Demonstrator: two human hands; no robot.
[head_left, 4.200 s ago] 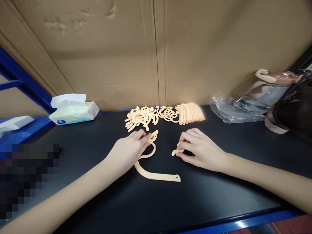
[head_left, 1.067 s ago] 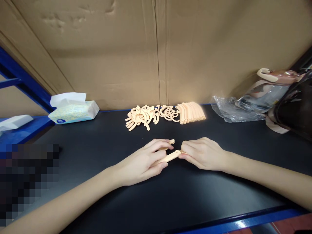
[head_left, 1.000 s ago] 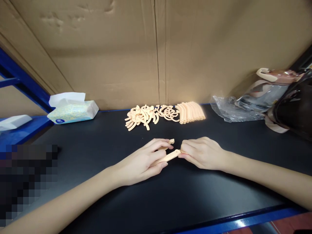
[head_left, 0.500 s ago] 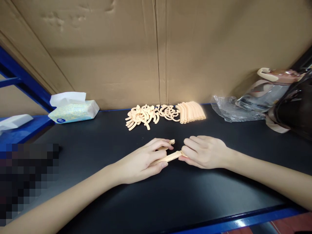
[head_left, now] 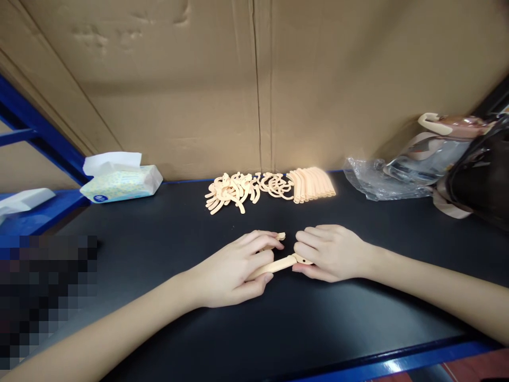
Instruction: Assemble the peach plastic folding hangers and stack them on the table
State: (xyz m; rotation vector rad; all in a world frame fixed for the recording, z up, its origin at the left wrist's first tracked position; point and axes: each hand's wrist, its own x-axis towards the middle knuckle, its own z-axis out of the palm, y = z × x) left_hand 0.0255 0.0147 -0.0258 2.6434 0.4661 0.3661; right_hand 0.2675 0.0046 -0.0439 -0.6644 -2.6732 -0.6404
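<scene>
Cardboard sheeting point(head_left: 254, 79) walls off the back of a black counter point(head_left: 278, 329) with a blue front edge. Near the middle, the person's two hands meet over one peach strip point(head_left: 276, 263) of soft plastic.

The left hand point(head_left: 234, 268) lies curled on its side, and its fingers point(head_left: 260, 240) are closed round the strip's body, which is mostly hidden inside the hand. A short end point(head_left: 280, 236) pokes out past the fingertips. The right hand point(head_left: 332, 252) pinches the strip's other tip between thumb and closed fingers point(head_left: 308, 249). A small hole seems to show at that tip.

The strip's long axis runs left to right, rising slightly towards the right hand. It bridges the narrow gap between the hands just above the counter, so both hands are on it and neither is nearer.

Further back, well apart from the hands, lie a tangled pile of like strips point(head_left: 233, 191) and, just to its right, a neat row of them point(head_left: 312, 184). A tissue pack point(head_left: 119, 178) sits at the left. It carries a round blue mark, too small to read. At the right are crumpled clear plastic point(head_left: 371, 178), a clear jug point(head_left: 433, 148) and a dark bag point(head_left: 481, 175).
</scene>
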